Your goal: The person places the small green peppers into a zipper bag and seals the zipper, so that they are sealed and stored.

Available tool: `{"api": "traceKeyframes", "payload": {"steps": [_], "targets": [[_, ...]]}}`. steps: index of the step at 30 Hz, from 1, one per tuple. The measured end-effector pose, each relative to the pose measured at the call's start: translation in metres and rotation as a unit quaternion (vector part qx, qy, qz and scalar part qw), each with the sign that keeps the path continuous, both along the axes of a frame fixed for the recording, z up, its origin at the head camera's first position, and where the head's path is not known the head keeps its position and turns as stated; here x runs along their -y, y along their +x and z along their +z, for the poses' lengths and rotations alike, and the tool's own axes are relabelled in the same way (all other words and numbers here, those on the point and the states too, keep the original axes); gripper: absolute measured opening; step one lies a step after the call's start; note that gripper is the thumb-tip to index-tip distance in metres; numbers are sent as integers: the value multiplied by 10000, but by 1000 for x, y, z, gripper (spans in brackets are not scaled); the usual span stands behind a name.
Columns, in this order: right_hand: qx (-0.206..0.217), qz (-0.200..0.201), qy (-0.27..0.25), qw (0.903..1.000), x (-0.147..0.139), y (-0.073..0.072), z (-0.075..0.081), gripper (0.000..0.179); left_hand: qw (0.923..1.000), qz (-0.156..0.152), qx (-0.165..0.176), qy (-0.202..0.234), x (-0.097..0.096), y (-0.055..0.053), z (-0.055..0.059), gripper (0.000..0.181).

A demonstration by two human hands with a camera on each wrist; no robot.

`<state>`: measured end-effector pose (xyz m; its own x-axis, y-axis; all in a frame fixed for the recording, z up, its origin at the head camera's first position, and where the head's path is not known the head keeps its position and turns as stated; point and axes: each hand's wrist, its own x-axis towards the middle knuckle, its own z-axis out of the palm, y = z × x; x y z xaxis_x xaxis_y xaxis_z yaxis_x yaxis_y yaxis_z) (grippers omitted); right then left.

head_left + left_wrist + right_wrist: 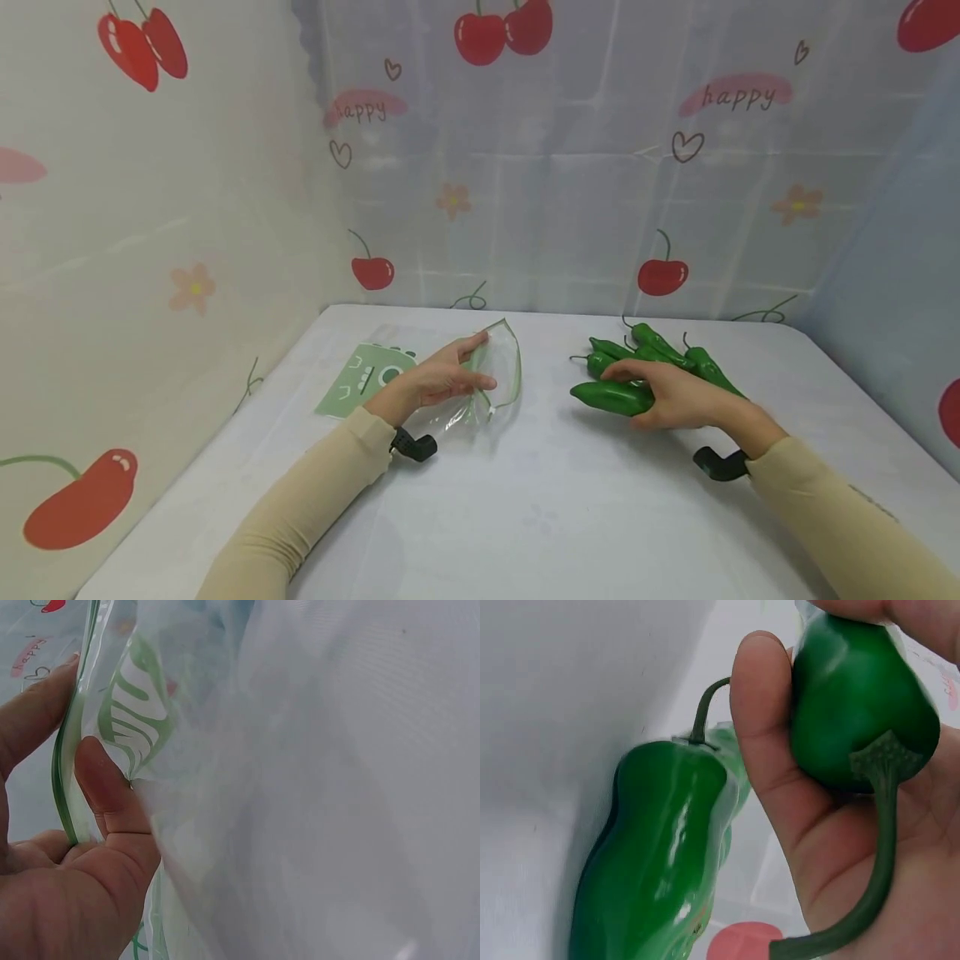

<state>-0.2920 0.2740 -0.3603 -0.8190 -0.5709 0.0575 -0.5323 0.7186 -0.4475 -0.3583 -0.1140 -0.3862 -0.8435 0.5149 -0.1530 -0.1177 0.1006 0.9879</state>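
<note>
My right hand point(675, 396) grips a long green pepper point(611, 397) just above the table. In the right wrist view the thumb and fingers close around that pepper, its curved stem hanging over the palm. Several more green peppers point(654, 342) lie in a pile right behind this hand; one pepper point(660, 840) shows large beside it. Toward the left, my left hand point(442, 375) holds a clear zip bag point(504, 371) by its green-edged mouth, which gapes toward the right. The bag's rim passes between thumb and fingers in the left wrist view.
A pale green printed panel with a cartoon face point(360, 392) lies under the left hand's far side. The white table point(525, 517) ends at a curtain point(555, 208) printed with cherries and hearts. Similar sheets hang left and right.
</note>
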Motion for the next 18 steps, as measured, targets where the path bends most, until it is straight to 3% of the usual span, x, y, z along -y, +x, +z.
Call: {"api": "traceKeyframes", "payload": {"steps": [11,18], "targets": [[75,-125,-101,9998,17,-1,-3,58,10000,-22,35,71,-1,2,-7,107],[-4,-100,-173,9998,29,-3,1,57,9999,-64,-87,23,-1,2,-3,106]]}}
